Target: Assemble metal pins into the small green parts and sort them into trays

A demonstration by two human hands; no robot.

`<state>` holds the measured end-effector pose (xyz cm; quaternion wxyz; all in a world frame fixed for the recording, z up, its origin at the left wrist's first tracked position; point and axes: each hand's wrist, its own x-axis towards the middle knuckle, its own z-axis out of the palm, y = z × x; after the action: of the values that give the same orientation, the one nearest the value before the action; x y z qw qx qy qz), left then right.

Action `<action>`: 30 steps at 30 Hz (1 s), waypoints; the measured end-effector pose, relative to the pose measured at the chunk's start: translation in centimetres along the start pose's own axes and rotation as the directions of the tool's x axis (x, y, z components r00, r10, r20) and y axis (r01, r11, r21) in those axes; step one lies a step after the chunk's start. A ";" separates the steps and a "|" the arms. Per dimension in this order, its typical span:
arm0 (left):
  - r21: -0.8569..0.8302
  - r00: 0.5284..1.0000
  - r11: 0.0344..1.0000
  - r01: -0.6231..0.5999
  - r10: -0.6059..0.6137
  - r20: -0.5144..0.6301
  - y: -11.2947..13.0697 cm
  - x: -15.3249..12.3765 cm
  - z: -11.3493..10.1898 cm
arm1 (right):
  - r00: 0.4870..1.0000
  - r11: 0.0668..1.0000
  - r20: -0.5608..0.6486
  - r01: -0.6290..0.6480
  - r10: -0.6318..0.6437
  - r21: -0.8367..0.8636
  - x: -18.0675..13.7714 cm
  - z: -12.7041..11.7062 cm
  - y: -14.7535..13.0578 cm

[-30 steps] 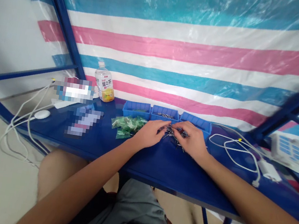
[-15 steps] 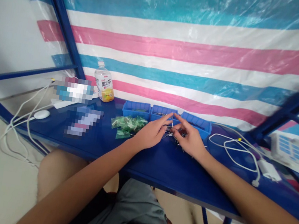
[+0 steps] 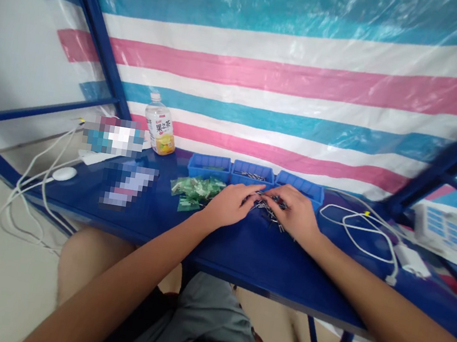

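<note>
A pile of small dark metal parts (image 3: 270, 212) lies on the blue table (image 3: 242, 248) in front of three small blue bins (image 3: 253, 174). My left hand (image 3: 230, 203) and my right hand (image 3: 294, 210) rest on this pile, their fingertips meeting over it. Both have their fingers curled and pinched together on the parts; what exactly each one holds is too small to make out. A heap of small green packets (image 3: 195, 189) sits just left of my left hand.
A drink bottle with a yellow label (image 3: 160, 125) stands at the back left. White cables and a round white puck (image 3: 64, 173) lie at the left. On the right are a looped white cable with an adapter (image 3: 411, 260) and a white power strip (image 3: 446, 234). A striped tarp hangs behind.
Half a second ago both hands had lifted with fingers stretched toward the middle bin. They have come back down onto the pile with fingers curled.
</note>
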<state>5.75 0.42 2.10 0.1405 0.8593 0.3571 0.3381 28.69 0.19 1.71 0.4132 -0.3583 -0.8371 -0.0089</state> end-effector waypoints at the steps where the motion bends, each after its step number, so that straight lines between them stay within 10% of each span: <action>1: 0.002 1.000 1.000 -0.020 0.020 0.003 0.0 0.0 0.1 | 1.000 1.000 -0.004 0.010 -0.010 0.022 0.0 0.0 -0.1; 30: -0.308 0.991 0.947 0.094 -0.119 -0.064 0.1 0.2 -0.1 | 0.941 0.817 0.089 -0.327 0.325 0.476 -0.2 1.6 -0.1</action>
<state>5.88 0.51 2.36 0.2744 0.7923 0.3523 0.4157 27.58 0.50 0.53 0.4833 -0.3816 -0.7395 0.2720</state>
